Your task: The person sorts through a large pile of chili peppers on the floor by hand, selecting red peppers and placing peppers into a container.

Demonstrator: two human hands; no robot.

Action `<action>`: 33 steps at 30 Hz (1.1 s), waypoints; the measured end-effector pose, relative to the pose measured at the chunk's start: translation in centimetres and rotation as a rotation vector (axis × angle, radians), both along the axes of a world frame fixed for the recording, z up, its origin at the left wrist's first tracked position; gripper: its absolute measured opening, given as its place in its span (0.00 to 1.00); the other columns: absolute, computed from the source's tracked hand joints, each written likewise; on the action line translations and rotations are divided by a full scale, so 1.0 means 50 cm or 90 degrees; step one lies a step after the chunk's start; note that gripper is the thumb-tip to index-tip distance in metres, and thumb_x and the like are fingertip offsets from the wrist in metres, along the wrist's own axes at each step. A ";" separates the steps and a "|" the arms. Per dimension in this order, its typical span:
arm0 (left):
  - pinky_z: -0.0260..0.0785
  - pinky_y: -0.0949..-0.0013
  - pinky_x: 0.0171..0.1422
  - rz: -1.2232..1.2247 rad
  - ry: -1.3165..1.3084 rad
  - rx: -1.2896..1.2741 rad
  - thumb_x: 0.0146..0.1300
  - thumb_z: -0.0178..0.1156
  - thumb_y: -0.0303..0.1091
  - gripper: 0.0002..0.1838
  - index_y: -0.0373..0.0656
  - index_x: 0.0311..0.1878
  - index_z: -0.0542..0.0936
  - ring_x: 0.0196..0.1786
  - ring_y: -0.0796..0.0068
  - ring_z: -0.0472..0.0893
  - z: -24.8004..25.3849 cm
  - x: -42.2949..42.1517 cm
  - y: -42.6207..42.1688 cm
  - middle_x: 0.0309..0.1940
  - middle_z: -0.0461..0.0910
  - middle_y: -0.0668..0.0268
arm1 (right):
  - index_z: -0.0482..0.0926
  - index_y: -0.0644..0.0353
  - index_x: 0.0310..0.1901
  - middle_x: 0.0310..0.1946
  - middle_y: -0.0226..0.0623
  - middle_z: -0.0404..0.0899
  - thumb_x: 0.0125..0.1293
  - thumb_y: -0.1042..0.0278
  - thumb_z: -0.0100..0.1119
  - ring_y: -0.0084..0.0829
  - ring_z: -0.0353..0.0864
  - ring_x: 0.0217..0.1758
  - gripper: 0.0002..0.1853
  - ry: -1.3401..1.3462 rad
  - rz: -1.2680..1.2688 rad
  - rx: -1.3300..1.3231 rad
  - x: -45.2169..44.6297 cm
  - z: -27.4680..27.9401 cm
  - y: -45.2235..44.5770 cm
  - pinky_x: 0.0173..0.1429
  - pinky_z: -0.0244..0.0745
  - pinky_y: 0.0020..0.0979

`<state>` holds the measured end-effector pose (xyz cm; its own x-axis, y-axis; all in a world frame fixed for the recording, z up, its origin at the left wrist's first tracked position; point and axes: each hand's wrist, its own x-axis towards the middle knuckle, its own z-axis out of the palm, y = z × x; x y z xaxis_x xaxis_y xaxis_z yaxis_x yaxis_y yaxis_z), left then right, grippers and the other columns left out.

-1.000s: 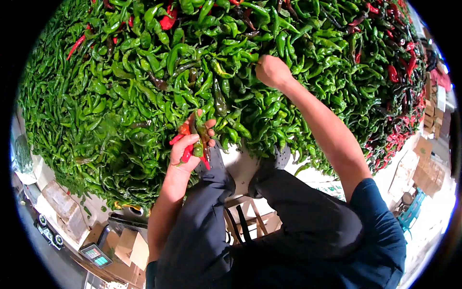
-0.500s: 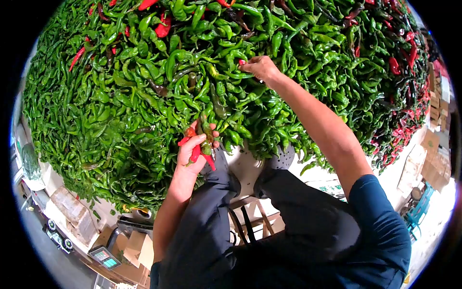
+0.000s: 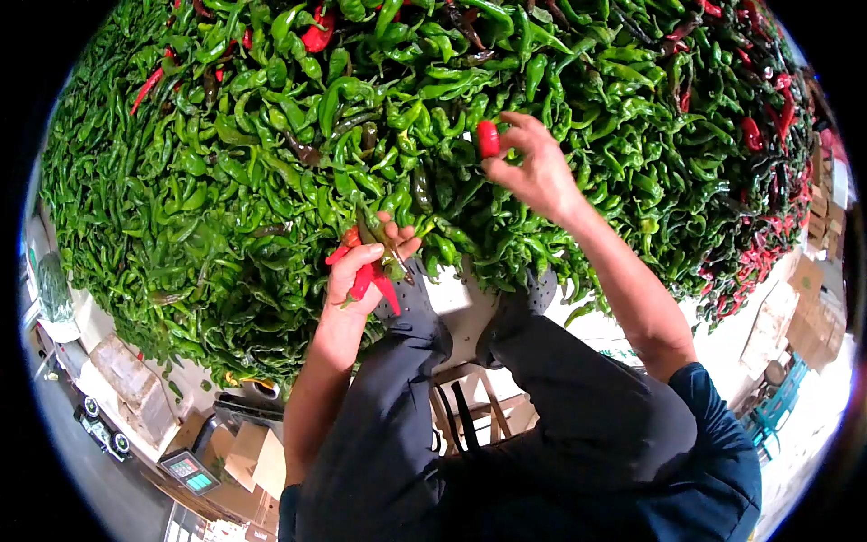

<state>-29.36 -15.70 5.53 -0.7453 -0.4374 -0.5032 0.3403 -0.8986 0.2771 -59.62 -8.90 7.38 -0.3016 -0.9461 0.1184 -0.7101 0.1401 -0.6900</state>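
Observation:
A large heap of green chili peppers (image 3: 271, 181) fills the upper view, with red and dark ones mixed in. My left hand (image 3: 348, 280) is at the heap's near edge, its fingers closed round several peppers. Among these are red chili peppers (image 3: 386, 287) and a dark greenish-brown pepper (image 3: 392, 256). Above the heap, to the right, my right hand (image 3: 539, 172) pinches a short red chili pepper (image 3: 489, 139) between thumb and fingers. Part of that pepper is hidden by the fingers.
My feet in dark perforated shoes (image 3: 411, 298) touch the heap's near edge, and a wooden stool (image 3: 488, 411) is below me. Cardboard boxes (image 3: 257, 459) and a scale display (image 3: 190, 471) stand lower left. More cardboard (image 3: 804, 316) and a teal rack (image 3: 777, 397) are at right.
My right hand has lifted off the heap with the red chili pepper and moved right and slightly nearer. My left hand still holds its peppers and has shifted little.

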 end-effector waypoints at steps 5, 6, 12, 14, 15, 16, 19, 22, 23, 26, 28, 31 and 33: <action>0.56 0.47 0.77 0.032 0.030 -0.038 0.52 0.60 0.26 0.25 0.39 0.57 0.73 0.69 0.48 0.68 0.057 -0.038 -0.009 0.68 0.67 0.44 | 0.77 0.60 0.35 0.30 0.47 0.80 0.62 0.65 0.57 0.48 0.83 0.35 0.08 -0.146 0.156 0.122 0.183 0.085 -0.021 0.42 0.79 0.48; 0.56 0.48 0.77 0.026 0.018 -0.042 0.52 0.59 0.25 0.25 0.39 0.57 0.72 0.70 0.49 0.68 0.051 -0.023 -0.015 0.67 0.68 0.45 | 0.78 0.60 0.36 0.29 0.46 0.79 0.62 0.65 0.58 0.47 0.82 0.35 0.08 -0.113 0.223 0.081 0.209 0.077 -0.018 0.42 0.79 0.47; 0.71 0.47 0.63 0.007 -0.059 -0.040 0.53 0.59 0.26 0.24 0.40 0.56 0.72 0.59 0.55 0.76 0.018 0.039 -0.011 0.59 0.75 0.50 | 0.83 0.61 0.37 0.31 0.45 0.82 0.64 0.64 0.60 0.47 0.82 0.35 0.09 -0.451 0.299 0.246 0.173 0.021 -0.059 0.42 0.80 0.41; 0.72 0.49 0.59 0.039 -0.042 -0.022 0.54 0.59 0.27 0.23 0.42 0.56 0.73 0.56 0.56 0.77 0.008 0.041 -0.010 0.58 0.75 0.50 | 0.83 0.63 0.34 0.27 0.48 0.82 0.64 0.56 0.61 0.48 0.83 0.33 0.15 -0.283 0.121 0.316 0.139 -0.014 -0.097 0.40 0.80 0.42; 0.72 0.50 0.57 0.055 -0.033 -0.013 0.54 0.59 0.27 0.23 0.42 0.56 0.74 0.55 0.57 0.77 0.001 0.042 -0.009 0.58 0.75 0.50 | 0.83 0.64 0.33 0.25 0.48 0.82 0.64 0.51 0.61 0.49 0.84 0.31 0.19 -0.084 0.034 0.271 0.133 -0.043 -0.117 0.38 0.80 0.43; 0.72 0.50 0.56 0.067 -0.031 0.005 0.55 0.58 0.28 0.22 0.43 0.56 0.74 0.54 0.57 0.77 -0.004 0.044 -0.008 0.59 0.74 0.50 | 0.83 0.63 0.31 0.25 0.49 0.82 0.64 0.47 0.60 0.49 0.84 0.31 0.22 0.013 0.034 0.271 0.129 -0.053 -0.138 0.37 0.79 0.44; 0.72 0.53 0.54 0.103 -0.027 0.055 0.56 0.58 0.29 0.21 0.45 0.56 0.75 0.52 0.58 0.77 -0.008 0.043 -0.015 0.61 0.73 0.48 | 0.82 0.61 0.31 0.24 0.49 0.82 0.64 0.40 0.57 0.49 0.84 0.30 0.26 0.149 0.125 0.366 0.129 -0.054 -0.187 0.35 0.79 0.47; 0.72 0.54 0.54 0.095 -0.034 0.034 0.58 0.57 0.30 0.24 0.46 0.60 0.74 0.51 0.59 0.77 0.005 0.044 -0.019 0.62 0.72 0.47 | 0.82 0.60 0.33 0.24 0.48 0.82 0.65 0.45 0.57 0.50 0.84 0.30 0.22 0.132 0.132 0.366 0.150 -0.082 -0.195 0.35 0.79 0.47; 0.72 0.54 0.54 0.096 -0.031 0.031 0.58 0.57 0.31 0.25 0.46 0.61 0.73 0.50 0.59 0.77 0.006 0.046 -0.019 0.62 0.72 0.47 | 0.81 0.60 0.33 0.24 0.49 0.82 0.64 0.47 0.57 0.50 0.83 0.30 0.21 0.121 0.203 0.327 0.149 -0.088 -0.177 0.35 0.79 0.47; 0.72 0.55 0.54 0.120 0.002 0.063 0.58 0.57 0.33 0.28 0.47 0.65 0.71 0.50 0.58 0.77 -0.010 0.065 -0.022 0.62 0.72 0.45 | 0.79 0.62 0.33 0.24 0.50 0.81 0.60 0.53 0.57 0.51 0.82 0.30 0.17 0.042 0.375 0.280 0.141 -0.048 -0.088 0.36 0.78 0.47; 0.72 0.55 0.55 0.125 0.003 0.075 0.58 0.56 0.34 0.31 0.45 0.69 0.68 0.49 0.58 0.77 -0.017 0.075 -0.020 0.60 0.73 0.45 | 0.77 0.65 0.36 0.25 0.52 0.79 0.57 0.59 0.57 0.51 0.81 0.30 0.15 -0.086 0.314 0.355 0.125 -0.019 -0.036 0.35 0.76 0.47; 0.73 0.55 0.55 0.117 0.026 0.066 0.58 0.56 0.34 0.34 0.42 0.70 0.65 0.49 0.58 0.78 -0.016 0.072 -0.015 0.54 0.76 0.47 | 0.76 0.64 0.42 0.26 0.39 0.82 0.61 0.69 0.55 0.30 0.82 0.27 0.10 -0.523 0.006 0.392 0.068 -0.001 0.015 0.30 0.76 0.31; 0.74 0.55 0.54 0.092 0.014 0.054 0.57 0.57 0.35 0.35 0.41 0.70 0.64 0.48 0.59 0.78 -0.004 0.066 -0.015 0.52 0.77 0.49 | 0.76 0.64 0.44 0.30 0.33 0.81 0.65 0.70 0.54 0.23 0.80 0.28 0.09 -0.617 -0.133 0.375 0.026 0.033 0.030 0.31 0.75 0.26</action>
<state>-26.08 -16.47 5.34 -0.6887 -0.4976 -0.5273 0.4734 -0.8595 0.1928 -58.33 -7.41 9.04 -0.1821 -0.6982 -0.6924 0.1574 0.6744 -0.7214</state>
